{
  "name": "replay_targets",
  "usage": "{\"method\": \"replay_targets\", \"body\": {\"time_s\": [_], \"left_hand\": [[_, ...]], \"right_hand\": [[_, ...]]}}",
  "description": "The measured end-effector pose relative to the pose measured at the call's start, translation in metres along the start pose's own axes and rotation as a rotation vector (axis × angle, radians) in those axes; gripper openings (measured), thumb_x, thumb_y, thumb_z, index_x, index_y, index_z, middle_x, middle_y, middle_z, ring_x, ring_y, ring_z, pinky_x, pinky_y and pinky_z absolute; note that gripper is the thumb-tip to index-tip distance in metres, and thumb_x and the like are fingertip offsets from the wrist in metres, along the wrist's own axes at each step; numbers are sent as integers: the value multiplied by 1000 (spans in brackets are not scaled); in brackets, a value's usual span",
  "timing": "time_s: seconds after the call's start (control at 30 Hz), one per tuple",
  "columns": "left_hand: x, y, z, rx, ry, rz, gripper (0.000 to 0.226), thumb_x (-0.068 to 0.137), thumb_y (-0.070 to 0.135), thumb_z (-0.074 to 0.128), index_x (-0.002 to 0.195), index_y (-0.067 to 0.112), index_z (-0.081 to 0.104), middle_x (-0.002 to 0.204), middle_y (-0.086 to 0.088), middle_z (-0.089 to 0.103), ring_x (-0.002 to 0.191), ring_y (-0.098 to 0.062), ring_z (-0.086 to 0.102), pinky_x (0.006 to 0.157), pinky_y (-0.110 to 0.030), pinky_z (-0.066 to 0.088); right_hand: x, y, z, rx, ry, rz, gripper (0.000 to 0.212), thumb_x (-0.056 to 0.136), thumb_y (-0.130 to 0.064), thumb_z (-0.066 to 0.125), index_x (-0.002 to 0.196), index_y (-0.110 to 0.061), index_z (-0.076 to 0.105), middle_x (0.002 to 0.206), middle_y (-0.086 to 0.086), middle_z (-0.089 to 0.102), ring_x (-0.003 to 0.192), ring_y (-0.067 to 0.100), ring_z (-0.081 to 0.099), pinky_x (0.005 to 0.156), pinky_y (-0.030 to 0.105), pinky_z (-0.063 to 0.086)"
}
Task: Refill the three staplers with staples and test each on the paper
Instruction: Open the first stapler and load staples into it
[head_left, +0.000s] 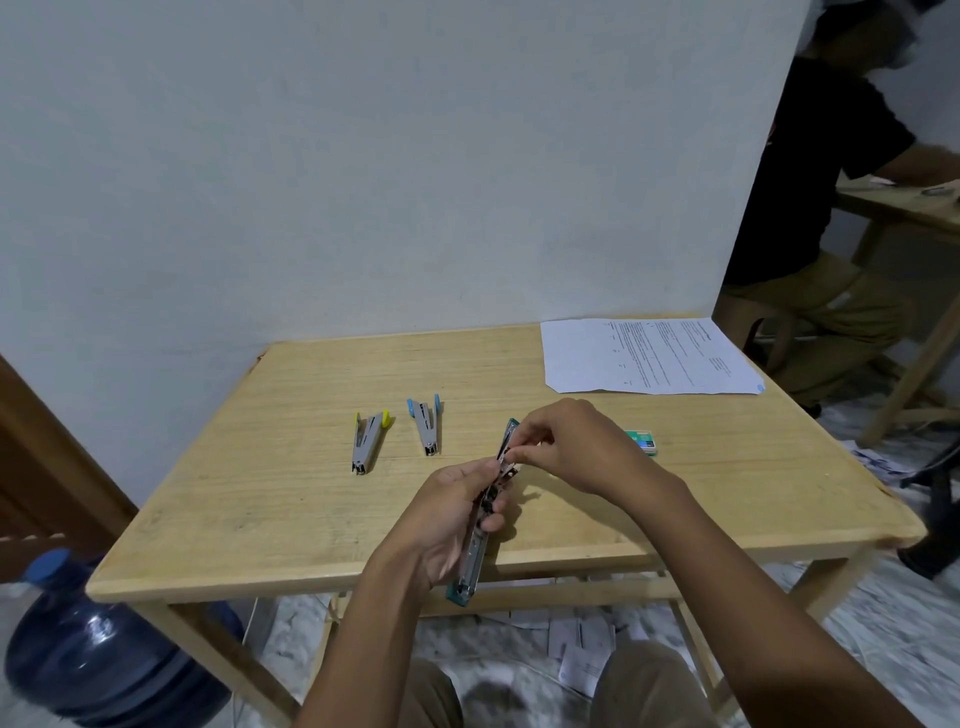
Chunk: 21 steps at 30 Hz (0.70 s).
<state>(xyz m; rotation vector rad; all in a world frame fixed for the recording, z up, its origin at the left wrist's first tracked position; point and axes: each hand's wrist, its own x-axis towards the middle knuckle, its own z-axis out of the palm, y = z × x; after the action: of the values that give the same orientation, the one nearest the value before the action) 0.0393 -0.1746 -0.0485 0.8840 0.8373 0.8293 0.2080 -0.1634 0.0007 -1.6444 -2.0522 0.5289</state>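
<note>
A plain room for desk work is shown. A light wooden table (291, 499) is set against a bare pale wall (363, 156), a big blue water jug (93, 649) beside it. A second wooden table (904, 208) is used by another seated person (810, 182).

Green stapler (475, 551) in both hands
</note>
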Motion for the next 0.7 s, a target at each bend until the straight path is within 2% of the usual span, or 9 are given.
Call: {"method": "replay_targets", "body": {"time_s": [0.1,0.2,0.27,0.43,0.53,0.63,0.7], "left_hand": [[0,0,-1,-44,9,9,27,101,13,43,89,2,65,61,-8,50,45,-12,41,51,-26,28],[0,-1,-2,-88,8,4,28,101,11,42,87,1,64,62,-8,50,45,-11,43,51,-26,30],[1,-2,-3,-115,6,7,29,102,10,41,90,-1,65,63,-9,49,46,-11,42,45,-22,32],[1,-4,0,-133,1,11,28,101,9,42,97,-3,67,68,-11,49,50,-13,40,39,-19,33],[0,-5,0,-140,-7,2,27,101,9,41,99,-4,65,69,-11,49,51,-13,40,39,-19,33],[1,-5,-3,-138,-5,-14,27,101,10,42,99,-4,65,69,-11,49,50,-13,39,39,-19,33],[0,-5,-3,-146,3,-22,30,101,11,43,93,-2,69,69,-12,49,49,-14,39,39,-20,34]], "right_hand": [[-2,8,2,41,46,-22,4,90,-36,69,91,-35,73,80,-21,63,66,-2,52,66,26,42],[-10,16,5,37,-28,-103,13,96,-34,60,101,-40,70,95,-21,64,80,1,58,76,34,52],[-16,20,9,16,-78,-165,21,98,-30,56,110,-41,69,101,-20,63,86,4,59,80,37,52],[-22,25,11,-121,-75,-222,32,100,-27,47,125,-41,63,104,-21,53,85,4,54,76,32,47],[-22,24,7,-246,-51,-247,34,100,-30,46,127,-45,59,110,-18,56,86,6,57,72,27,40],[-20,26,7,-283,-37,-216,33,100,-35,47,129,-48,53,111,-17,57,86,11,60,73,30,47],[-20,27,9,-302,-25,-183,34,99,-38,47,132,-48,48,113,-16,57,85,11,60,76,32,49]]}}
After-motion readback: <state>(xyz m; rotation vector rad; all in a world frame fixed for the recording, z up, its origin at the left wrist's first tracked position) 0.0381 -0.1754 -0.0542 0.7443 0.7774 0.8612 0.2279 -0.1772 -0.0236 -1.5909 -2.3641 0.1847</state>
